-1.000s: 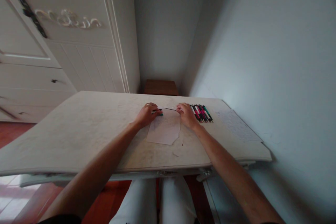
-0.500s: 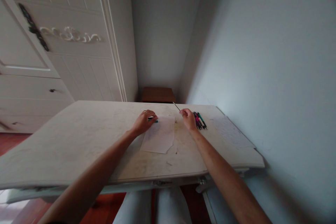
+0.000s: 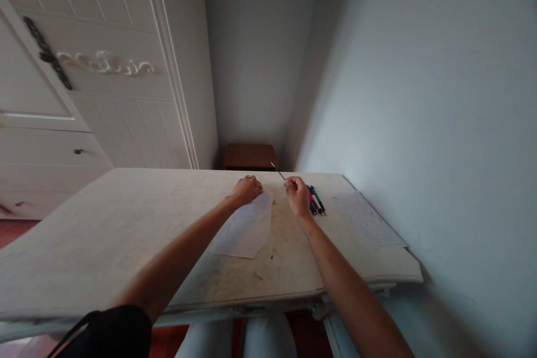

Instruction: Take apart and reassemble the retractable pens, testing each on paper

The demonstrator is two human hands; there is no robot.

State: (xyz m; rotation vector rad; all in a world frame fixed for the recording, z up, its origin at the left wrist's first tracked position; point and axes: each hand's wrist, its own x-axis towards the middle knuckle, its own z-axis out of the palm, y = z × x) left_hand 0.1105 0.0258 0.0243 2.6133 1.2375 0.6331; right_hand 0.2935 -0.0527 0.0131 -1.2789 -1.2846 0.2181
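Between the thumb and fingers of my right hand (image 3: 296, 196) is a thin dark pen refill (image 3: 278, 171), its pale end slanting up and to the left. Just beside that hand, partly covered by it, several pens (image 3: 317, 201) in teal, pink, white and black lie in a bunch on the table. My left hand (image 3: 247, 189) is over the top of a sheet of paper (image 3: 245, 232) with faint writing. Its fingers are curled together, and whatever they hold is hidden from view.
The worn white table (image 3: 138, 224) carries a second written sheet (image 3: 369, 218) near its right edge. Small dark crumbs (image 3: 258, 276) lie toward the front. A brown wooden piece (image 3: 250, 155) stands behind, a white wardrobe (image 3: 126, 117) at left, and a wall (image 3: 419, 112) at right.
My left hand has moved right across the top of the paper, and the teal piece seen beneath its fingers is now hidden. The right hand still holds the refill. The view has shifted slightly.
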